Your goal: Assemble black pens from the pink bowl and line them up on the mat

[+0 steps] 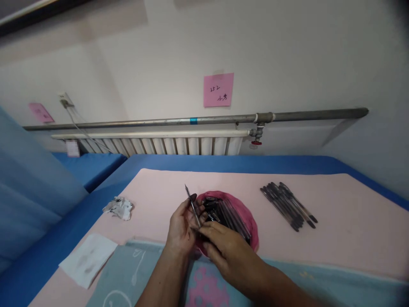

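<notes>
A slim pen without a cap (193,209) lies slantwise across the palm of my left hand (181,226), its tip pointing up and away. The left thumb and curled fingers close around it, and dark ink-like smudges mark the fingers. My right hand (228,247) meets the pen's lower end with its fingertips pinched together. Those fingertips partly hide that end. Just behind both hands sits a pink basket (252,221) with several dark pens and pen parts (228,213) in it.
To the right, several capped black pens (284,204) lie side by side on the pink sheet (345,221). A crumpled, stained tissue (119,208) and a folded white tissue (87,260) are at the left. A patterned blue-green cloth (143,273) covers the near edge. Behind runs a radiator (179,145).
</notes>
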Motion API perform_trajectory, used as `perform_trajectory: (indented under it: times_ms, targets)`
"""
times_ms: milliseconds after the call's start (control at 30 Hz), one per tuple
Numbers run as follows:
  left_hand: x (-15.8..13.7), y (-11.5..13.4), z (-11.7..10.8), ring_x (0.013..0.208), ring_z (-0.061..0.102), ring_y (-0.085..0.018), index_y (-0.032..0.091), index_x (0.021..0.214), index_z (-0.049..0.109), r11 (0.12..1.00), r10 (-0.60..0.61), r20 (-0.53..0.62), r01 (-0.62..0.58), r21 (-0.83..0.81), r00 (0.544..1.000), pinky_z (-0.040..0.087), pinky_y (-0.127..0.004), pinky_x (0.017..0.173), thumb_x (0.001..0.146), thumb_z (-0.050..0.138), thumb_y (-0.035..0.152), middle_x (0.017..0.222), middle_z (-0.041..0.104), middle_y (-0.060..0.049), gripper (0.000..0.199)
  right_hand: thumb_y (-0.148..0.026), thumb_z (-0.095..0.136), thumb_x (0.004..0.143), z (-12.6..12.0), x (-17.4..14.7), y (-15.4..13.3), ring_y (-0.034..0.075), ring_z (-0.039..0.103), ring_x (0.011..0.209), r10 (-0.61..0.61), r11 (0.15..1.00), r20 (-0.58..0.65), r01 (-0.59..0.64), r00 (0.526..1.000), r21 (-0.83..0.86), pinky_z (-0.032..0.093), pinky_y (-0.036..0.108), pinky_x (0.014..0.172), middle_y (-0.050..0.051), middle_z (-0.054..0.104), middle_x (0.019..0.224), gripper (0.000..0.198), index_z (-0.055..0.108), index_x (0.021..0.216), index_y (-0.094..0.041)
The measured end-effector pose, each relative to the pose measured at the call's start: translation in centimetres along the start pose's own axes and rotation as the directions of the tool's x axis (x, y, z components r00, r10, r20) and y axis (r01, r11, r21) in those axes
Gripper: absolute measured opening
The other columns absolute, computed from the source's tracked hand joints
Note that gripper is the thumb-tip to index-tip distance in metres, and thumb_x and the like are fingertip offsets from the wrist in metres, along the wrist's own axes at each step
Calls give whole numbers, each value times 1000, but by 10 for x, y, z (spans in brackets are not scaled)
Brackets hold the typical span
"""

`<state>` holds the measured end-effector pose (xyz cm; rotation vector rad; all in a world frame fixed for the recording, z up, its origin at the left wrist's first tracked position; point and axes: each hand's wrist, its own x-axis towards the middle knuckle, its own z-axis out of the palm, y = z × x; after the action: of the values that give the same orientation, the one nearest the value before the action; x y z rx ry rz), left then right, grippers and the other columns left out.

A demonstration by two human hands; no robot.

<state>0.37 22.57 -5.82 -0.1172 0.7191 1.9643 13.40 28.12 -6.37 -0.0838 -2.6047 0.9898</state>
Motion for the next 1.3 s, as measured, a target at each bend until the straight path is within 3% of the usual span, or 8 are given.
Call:
perform_trajectory:
  times_ms: [133, 333, 533, 633, 867, 1000, 1133, 1300]
  targets:
    - [-2, -2, -1, 59, 64, -15, 11, 79, 62, 987, -17, -28, 21, 157, 999, 49, -22, 52, 89, 44, 23, 66, 66, -8, 24, -9, 43, 85, -6, 2, 5, 19, 57, 97, 39, 999, -35, -40, 999, -23, 46, 34, 87, 7, 61, 103, 26, 58, 104, -20]
    - [-6, -2, -7, 69, 67, -16, 12, 85, 63, 915, 78, 101, -112, 387, 992, 50, -20, 56, 76, 65, 20, 75, 70, -8, 12, -7, 44, 83, -16, 3, 6, 19, 58, 93, 35, 997, -67, -39, 997, -63, 48, 35, 84, 7, 62, 99, 27, 59, 102, -19]
    - [-6, 20, -8, 67, 67, -18, 12, 87, 62, 939, 159, 39, -164, 302, 986, 57, -34, 64, 77, 62, 13, 73, 69, -8, 10, -8, 45, 84, -32, 5, 12, 20, 58, 93, 61, 990, -147, -78, 987, -114, 48, 36, 82, 7, 63, 98, 24, 60, 98, -19]
    - [-4, 27, -10, 66, 67, -17, 11, 86, 62, 947, 182, 3, -176, 270, 983, 58, -33, 64, 81, 56, 11, 72, 69, -8, 8, -9, 45, 84, -34, 5, 19, 19, 58, 85, 109, 978, -105, -125, 989, -164, 48, 35, 75, 7, 63, 90, 20, 61, 91, -18]
    - [-1, 24, -12, 67, 66, -16, 11, 82, 63, 946, 196, -4, -188, 264, 981, 58, -30, 63, 79, 59, 11, 72, 68, -7, 5, -9, 49, 82, -13, 5, 25, 18, 55, 79, 76, 965, 23, -68, 997, -252, 44, 31, 73, 5, 61, 83, 16, 63, 84, -16]
    - [0, 21, -13, 66, 66, -15, 12, 82, 63, 942, 196, -8, -186, 278, 981, 57, -29, 63, 76, 63, 12, 72, 68, -6, 6, -17, 52, 83, -1, 11, 21, 20, 53, 79, 98, 929, 82, -61, 992, -366, 41, 35, 75, 8, 59, 83, 12, 62, 78, -15]
    - [1, 21, -14, 67, 66, -16, 12, 82, 64, 942, 198, 1, -190, 275, 980, 57, -30, 63, 74, 65, 12, 72, 69, -7, 8, -22, 55, 80, 7, 16, 18, 21, 50, 78, 135, 893, 68, -91, 989, -441, 39, 35, 72, 9, 57, 88, 9, 62, 79, -15]
    - [4, 20, -16, 69, 66, -17, 12, 84, 64, 940, 195, 12, -190, 283, 981, 57, -31, 65, 73, 66, 12, 74, 69, -7, 11, -14, 53, 76, 17, 14, 25, 22, 49, 80, 169, 893, 29, -141, 985, -428, 38, 37, 73, 10, 55, 90, 9, 61, 81, -14]
